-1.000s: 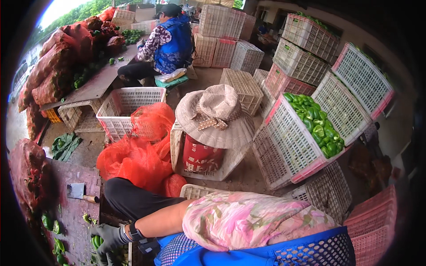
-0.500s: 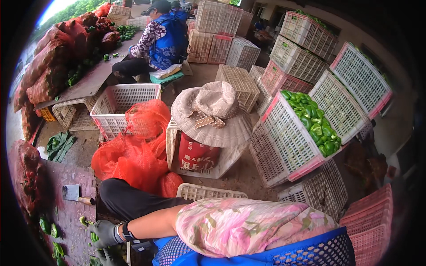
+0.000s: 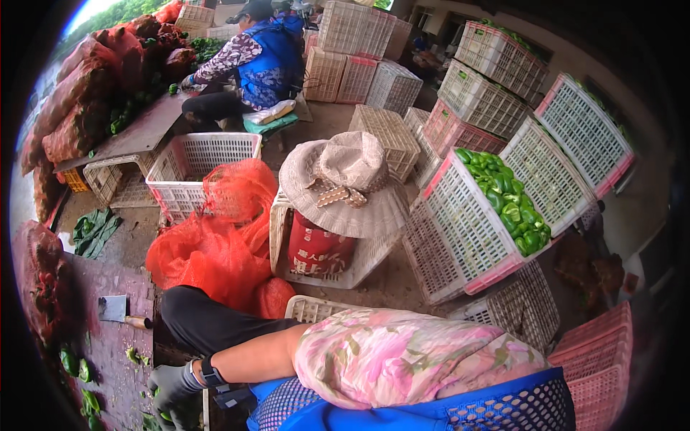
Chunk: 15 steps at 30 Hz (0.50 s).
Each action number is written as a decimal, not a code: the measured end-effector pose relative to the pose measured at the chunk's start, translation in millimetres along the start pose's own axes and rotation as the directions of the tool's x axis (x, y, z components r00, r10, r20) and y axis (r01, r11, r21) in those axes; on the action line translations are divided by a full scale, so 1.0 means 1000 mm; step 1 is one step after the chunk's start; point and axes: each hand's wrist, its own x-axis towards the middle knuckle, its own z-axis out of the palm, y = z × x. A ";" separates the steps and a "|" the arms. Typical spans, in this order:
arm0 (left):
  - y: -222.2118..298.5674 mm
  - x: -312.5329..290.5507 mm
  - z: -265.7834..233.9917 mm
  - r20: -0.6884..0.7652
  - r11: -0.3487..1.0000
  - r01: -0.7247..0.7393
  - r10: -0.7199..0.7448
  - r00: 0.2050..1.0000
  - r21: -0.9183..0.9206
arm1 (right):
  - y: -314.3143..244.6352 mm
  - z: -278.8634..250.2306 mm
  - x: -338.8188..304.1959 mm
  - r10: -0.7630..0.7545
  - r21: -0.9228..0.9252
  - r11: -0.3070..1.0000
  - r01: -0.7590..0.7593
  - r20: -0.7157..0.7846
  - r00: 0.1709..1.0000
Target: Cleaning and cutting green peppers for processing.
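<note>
The person's arm, in a pink floral sleeve [image 3: 402, 359] over a blue mesh vest [image 3: 431, 416], stretches from the lower middle toward 8 o'clock, bare at the forearm with a dark band at the wrist. It ends in a dark-gloved hand [image 3: 172, 384], which by its place looks like the left hand, though that is not certain. Its fingers curl down at the frame's bottom edge, where something green [image 3: 167, 415] lies just under them; whether the grip is pinching it or merely resting there cannot be told. The other hand is out of sight.

Around it, largest first: at 3 o'clock a tilted white crate with pink rim [image 3: 467, 230] holds green peppers [image 3: 507, 205], with more stacked crates [image 3: 503, 93] behind at 1 o'clock. At 11 o'clock, red mesh sacks [image 3: 79, 93] are piled beside a low bench [image 3: 140, 133], where a seated person in a blue vest [image 3: 266, 61] works. A heap of loose red netting [image 3: 215, 244] sits at 9 o'clock from centre, between the arm and a white basket [image 3: 201, 161]. In the middle a wide-brimmed hat [image 3: 345, 187] rests on a red bag [image 3: 316, 248] inside a crate. A small cleaver [image 3: 115, 309] lies at 8 o'clock on the reddish floor [image 3: 108, 345], near scattered green peppers [image 3: 75, 363].
</note>
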 end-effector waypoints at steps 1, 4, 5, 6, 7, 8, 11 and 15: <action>0.000 0.000 0.001 0.001 1.000 0.002 -0.002 1.000 -0.004 | -0.001 0.000 0.001 0.008 0.050 0.999 -0.008 0.017 1.000; -0.001 -0.003 0.000 -0.004 1.000 0.014 -0.014 1.000 -0.014 | 0.002 -0.003 0.003 0.007 0.202 0.978 -0.041 0.167 0.986; -0.001 -0.003 0.004 0.008 1.000 0.019 -0.019 1.000 -0.017 | 0.006 -0.008 0.002 0.004 0.255 0.965 -0.057 0.202 0.979; -0.001 -0.002 0.008 0.014 0.999 0.027 -0.027 1.000 -0.021 | 0.027 -0.006 0.012 -0.206 0.286 0.946 0.151 0.172 0.963; -0.003 0.000 0.021 0.051 0.999 0.036 -0.034 0.998 -0.027 | 0.065 -0.006 0.026 -0.403 0.298 0.886 0.356 0.112 0.908; -0.003 0.001 0.023 0.059 0.999 0.040 -0.038 0.998 -0.032 | 0.081 -0.008 0.034 -0.469 0.294 0.857 0.423 0.109 0.876; 0.003 -0.003 0.007 0.050 0.996 0.040 -0.036 0.998 -0.078 | 0.102 -0.003 0.047 -0.491 0.296 0.844 0.448 0.089 0.867; 0.020 -0.043 -0.053 -0.021 0.934 0.051 -0.062 0.998 -0.354 | 0.068 0.010 0.027 -0.741 0.053 0.669 0.742 0.135 0.658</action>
